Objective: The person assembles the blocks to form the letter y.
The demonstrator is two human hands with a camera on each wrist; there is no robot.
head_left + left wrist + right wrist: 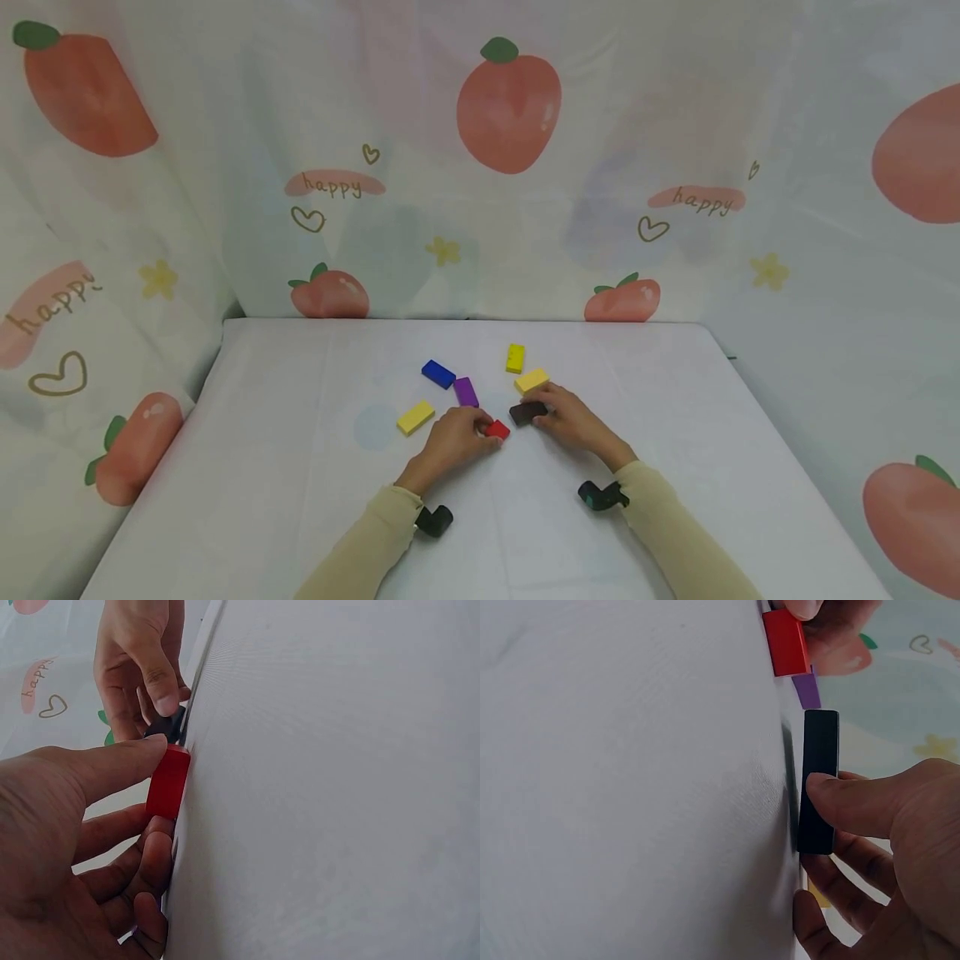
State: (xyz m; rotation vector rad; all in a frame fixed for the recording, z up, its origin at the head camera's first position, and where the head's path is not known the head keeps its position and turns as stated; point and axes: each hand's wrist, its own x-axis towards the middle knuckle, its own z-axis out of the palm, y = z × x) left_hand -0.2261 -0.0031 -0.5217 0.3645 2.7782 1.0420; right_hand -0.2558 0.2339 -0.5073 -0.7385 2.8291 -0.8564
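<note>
Between the thumb and fingers of my left hand (456, 437) is a red block (497, 430), held low at the white tabletop. In the left wrist view the thumb lies on the top end of this red block (168, 782). My right hand (573, 419) pinches a black block (528, 412), thumb on its near face and fingers behind, as the right wrist view shows for the black block (820, 782). The two held blocks are close together, red on the left, black on the right. Just beyond the left hand lies a purple block (466, 392).
A blue block (438, 374) touches or nearly touches the purple one. One yellow block (416, 417) lies left of the left hand; another yellow block (532, 382) is just past the right fingers, and a third yellow block (515, 358) sits farther back. Printed cloth walls (510, 242) border the table (300, 467).
</note>
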